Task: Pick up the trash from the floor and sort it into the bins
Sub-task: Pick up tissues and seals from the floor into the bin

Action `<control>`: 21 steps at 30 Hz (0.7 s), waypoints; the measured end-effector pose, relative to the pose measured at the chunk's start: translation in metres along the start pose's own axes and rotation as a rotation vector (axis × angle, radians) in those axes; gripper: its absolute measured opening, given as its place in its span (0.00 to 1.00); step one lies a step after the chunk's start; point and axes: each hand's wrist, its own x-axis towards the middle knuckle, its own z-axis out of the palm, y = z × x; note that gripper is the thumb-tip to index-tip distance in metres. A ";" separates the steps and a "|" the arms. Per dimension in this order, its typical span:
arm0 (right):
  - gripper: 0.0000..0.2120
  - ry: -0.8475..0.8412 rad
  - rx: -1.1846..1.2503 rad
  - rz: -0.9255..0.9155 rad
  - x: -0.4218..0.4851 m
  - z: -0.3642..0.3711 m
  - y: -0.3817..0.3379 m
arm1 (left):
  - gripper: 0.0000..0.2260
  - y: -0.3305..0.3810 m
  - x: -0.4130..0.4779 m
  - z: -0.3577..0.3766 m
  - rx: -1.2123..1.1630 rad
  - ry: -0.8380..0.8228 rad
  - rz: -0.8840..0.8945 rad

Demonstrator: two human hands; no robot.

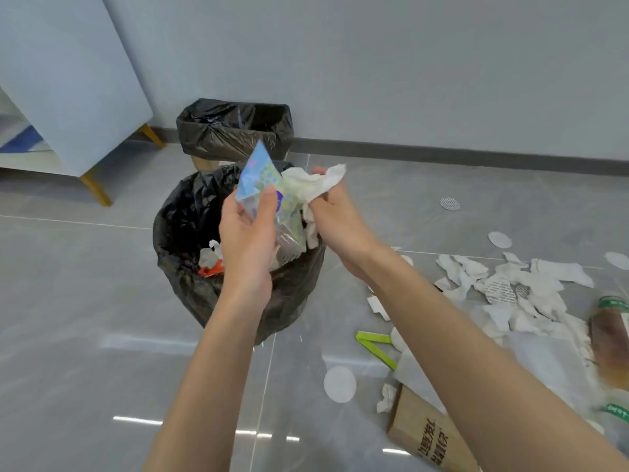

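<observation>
Our left hand (pixel 248 240) gripped the blue wrapper (pixel 255 175), our right hand (pixel 337 226) clutched crumpled tissue (pixel 313 182); best released low, squarely over the near bin (pixel 170 212).

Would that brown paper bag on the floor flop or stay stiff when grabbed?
The brown paper bag lies flat, so it probably holds little and feels light. Held by one edge, it would likely bend. Pushed, it should slide on the glossy floor, not roll.

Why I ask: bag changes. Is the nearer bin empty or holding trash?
Holding trash: white paper and an orange scrap lie inside the nearer bin.
</observation>
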 end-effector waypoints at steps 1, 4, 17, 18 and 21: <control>0.10 -0.018 -0.011 0.016 0.002 0.003 0.002 | 0.15 0.000 0.002 -0.003 0.026 0.020 0.012; 0.21 -0.047 -0.053 0.075 0.003 0.003 0.010 | 0.26 -0.005 0.006 -0.011 0.189 0.032 -0.006; 0.17 0.327 0.010 0.217 -0.046 -0.062 0.057 | 0.18 -0.028 -0.021 0.009 0.529 -0.127 0.410; 0.16 0.347 0.027 0.250 -0.053 -0.069 0.065 | 0.17 -0.031 -0.026 0.014 0.497 -0.148 0.411; 0.13 0.380 0.063 0.371 -0.087 -0.086 0.093 | 0.13 -0.051 -0.044 0.026 0.420 -0.242 0.418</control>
